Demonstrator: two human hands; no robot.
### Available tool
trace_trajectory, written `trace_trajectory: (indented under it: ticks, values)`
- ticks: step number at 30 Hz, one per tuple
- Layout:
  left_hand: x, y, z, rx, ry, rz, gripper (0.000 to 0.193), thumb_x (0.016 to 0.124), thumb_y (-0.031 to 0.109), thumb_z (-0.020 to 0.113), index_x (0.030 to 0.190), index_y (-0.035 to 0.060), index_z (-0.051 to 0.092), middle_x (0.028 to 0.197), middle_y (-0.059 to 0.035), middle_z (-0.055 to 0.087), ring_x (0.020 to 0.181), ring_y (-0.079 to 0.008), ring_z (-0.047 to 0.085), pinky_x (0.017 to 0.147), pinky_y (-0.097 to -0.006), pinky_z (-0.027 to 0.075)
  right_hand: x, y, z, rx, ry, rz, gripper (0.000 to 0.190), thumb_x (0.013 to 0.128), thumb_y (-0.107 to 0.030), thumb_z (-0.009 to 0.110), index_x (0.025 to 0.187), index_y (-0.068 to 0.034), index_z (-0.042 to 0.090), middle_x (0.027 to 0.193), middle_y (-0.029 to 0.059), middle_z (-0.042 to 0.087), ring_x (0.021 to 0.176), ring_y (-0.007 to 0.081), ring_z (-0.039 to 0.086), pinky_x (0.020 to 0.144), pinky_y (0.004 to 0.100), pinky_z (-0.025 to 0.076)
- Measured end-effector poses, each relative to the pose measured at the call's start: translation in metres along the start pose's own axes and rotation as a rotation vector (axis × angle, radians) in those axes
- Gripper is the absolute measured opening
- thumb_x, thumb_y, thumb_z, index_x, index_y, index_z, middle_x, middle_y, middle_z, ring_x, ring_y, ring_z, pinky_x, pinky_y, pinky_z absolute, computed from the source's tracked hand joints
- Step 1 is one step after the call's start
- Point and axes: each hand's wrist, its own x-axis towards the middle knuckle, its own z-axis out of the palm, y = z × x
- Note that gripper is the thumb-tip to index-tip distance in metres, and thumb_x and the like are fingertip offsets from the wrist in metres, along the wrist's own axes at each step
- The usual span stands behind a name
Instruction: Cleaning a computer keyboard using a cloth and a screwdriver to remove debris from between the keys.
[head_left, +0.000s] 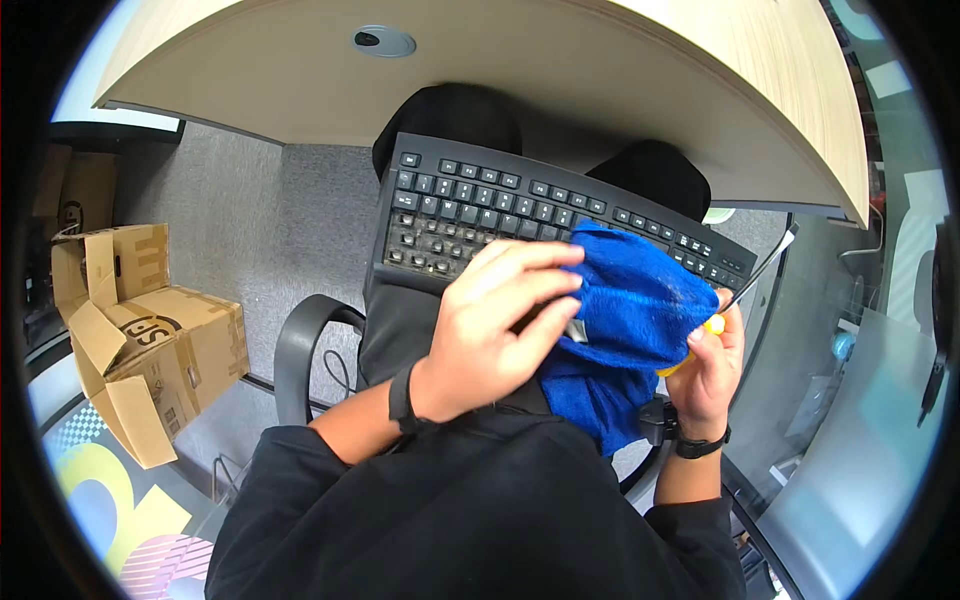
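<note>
A black computer keyboard (504, 196) lies tilted across my lap; several keycaps are off at its lower left, baring dusty key sockets. My right hand (709, 360) holds a yellow-handled tool (715, 324), probably a screwdriver, with a thin metal shaft pointing up and right. The same hand pinches an edge of a blue cloth (637, 289). This cloth covers part of the keyboard's right half and hangs down over my lap. My left hand (502, 322) is over the keyboard's lower middle, fingers spread, fingertips at the cloth's left edge. Whether they grip it is unclear.
A wooden desk (750, 45) with a cable grommet (383, 41) curves over my knees. Opened cardboard boxes (187, 360) stand on the left. The chair's black armrest (292, 360) is beside my left arm. A glass panel (840, 427) stands on the right.
</note>
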Motion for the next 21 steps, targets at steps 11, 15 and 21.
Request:
trace_trajectory:
  ticks: [11, 15, 21]
  values:
    - [0.031, -0.014, 0.049, -0.625, -0.568, -0.206, 0.064, 0.106, 0.039, 0.056, 0.155, -0.0011, 0.046, 0.151, -0.0246, 0.054, 0.141, -0.0384, 0.051, 0.119, -0.0464, 0.038, -0.024, -0.045, -0.016, -0.164, -0.023, -0.087, 0.03, 0.083, -0.015, 0.08, 0.098, -0.006, 0.055, 0.098, 0.0135, 0.067, 0.088, 0.0178, 0.062, 0.08, 0.031, 0.051]
    - [0.025, -0.002, 0.075, -0.812, -0.716, -0.122, 0.063, 0.103, 0.045, 0.062, 0.142, -0.0043, 0.056, 0.127, -0.0236, 0.066, 0.119, -0.0372, 0.063, 0.103, -0.0424, 0.049, -0.047, -0.085, -0.041, -0.305, 0.034, -0.168, 0.033, 0.085, -0.017, 0.081, 0.099, -0.004, 0.055, 0.091, 0.0108, 0.066, 0.077, 0.0148, 0.061, 0.069, 0.0252, 0.049]
    - [-0.005, 0.029, 0.105, -0.651, -0.563, -0.168, 0.063, 0.083, 0.025, 0.084, 0.131, -0.0066, 0.058, 0.114, -0.0236, 0.066, 0.106, -0.0418, 0.065, 0.092, -0.0438, 0.053, -0.043, -0.101, -0.047, -0.728, 0.364, -0.153, 0.008, 0.103, -0.005, 0.061, 0.11, -0.001, 0.058, 0.095, 0.0012, 0.063, 0.084, 0.007, 0.058, 0.077, 0.0197, 0.046]
